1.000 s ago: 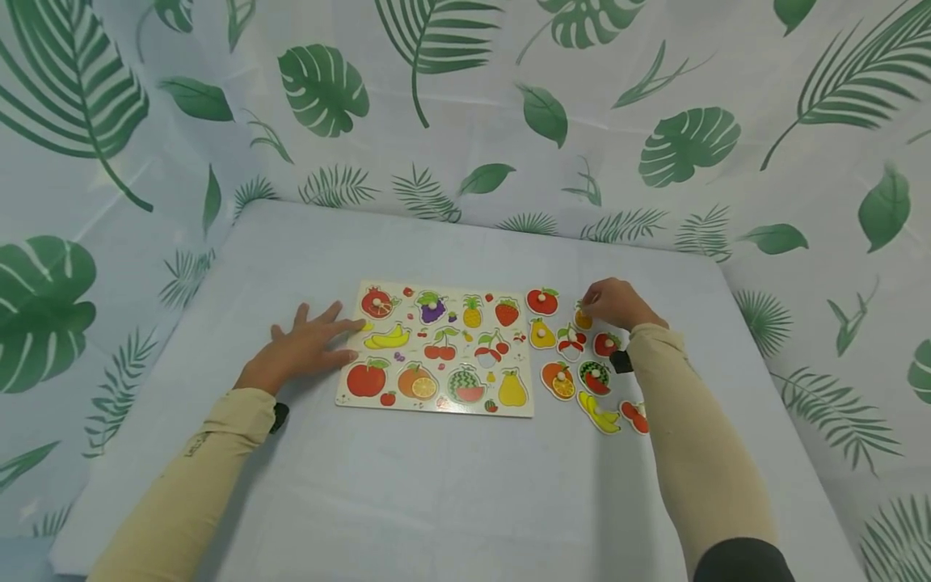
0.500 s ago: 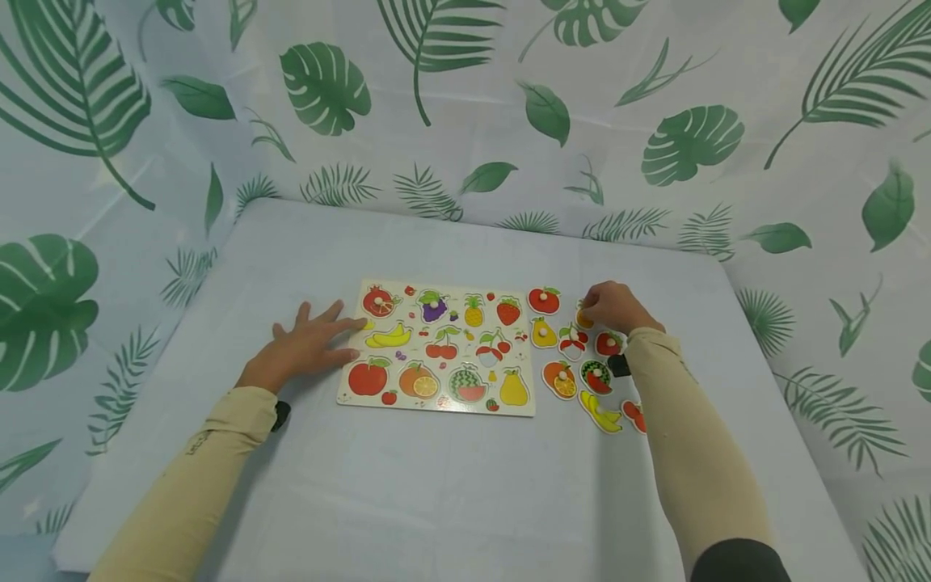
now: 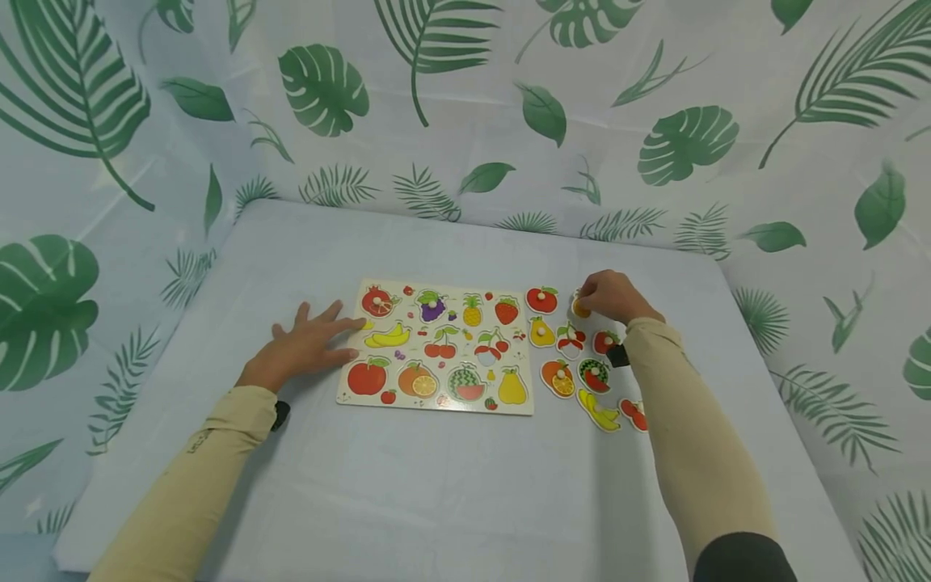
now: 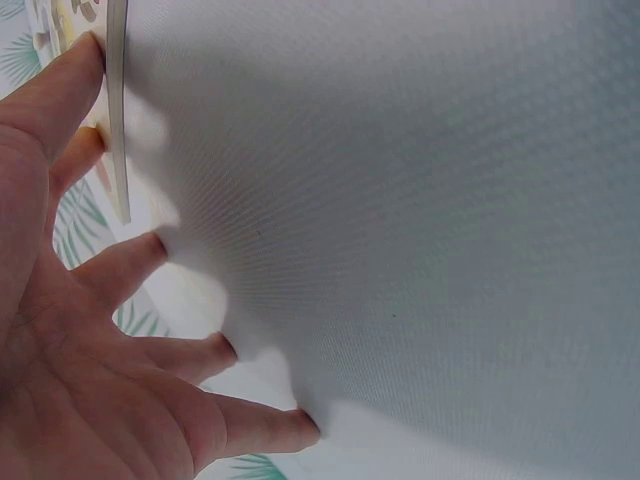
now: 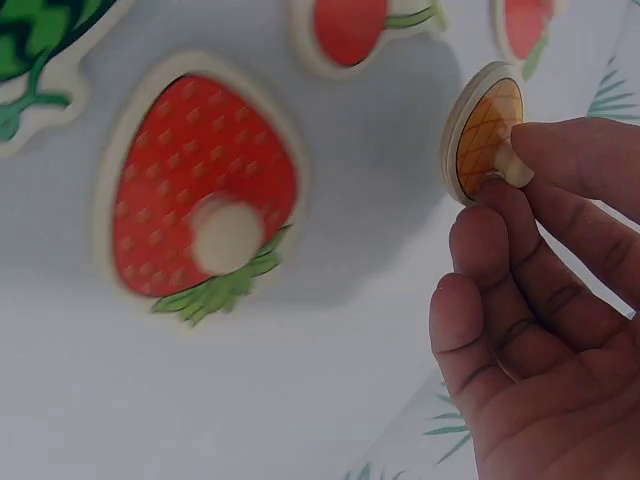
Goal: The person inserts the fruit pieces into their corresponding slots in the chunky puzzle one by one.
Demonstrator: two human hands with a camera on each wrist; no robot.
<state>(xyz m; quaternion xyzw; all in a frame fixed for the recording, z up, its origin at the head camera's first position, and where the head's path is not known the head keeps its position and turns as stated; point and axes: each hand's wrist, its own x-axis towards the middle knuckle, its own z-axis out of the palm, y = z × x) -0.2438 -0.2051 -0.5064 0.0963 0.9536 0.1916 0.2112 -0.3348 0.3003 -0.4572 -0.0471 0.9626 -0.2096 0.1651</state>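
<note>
In the right wrist view my right hand (image 5: 550, 250) pinches a pineapple puzzle piece (image 5: 472, 135) by its pale knob, the piece tilted on edge above the tabletop. From the head view, that hand (image 3: 617, 296) is over the top of the loose pieces, partly covering the pineapple. A fruit puzzle board (image 3: 414, 402) lies flat in the middle. My left hand (image 3: 294, 352) is spread beside it, thumb and index finger on its left edge, other fingertips (image 4: 300, 425) on the tabletop. A pomegranate piece (image 3: 377, 302) and a grape piece (image 3: 432, 306) sit in the board.
Right of the board lie loose knobbed pieces: apple (image 3: 541, 300), pear (image 3: 541, 332), orange (image 3: 557, 378), watermelon (image 3: 594, 375), bananas (image 3: 599, 411), strawberry (image 5: 200, 180), and others. A leaf-patterned cloth (image 3: 465, 105) hangs behind the white table (image 3: 407, 493).
My right hand has risen slightly away from the other pieces, bringing the pineapple piece up with it. The left hand stays at the board's edge.
</note>
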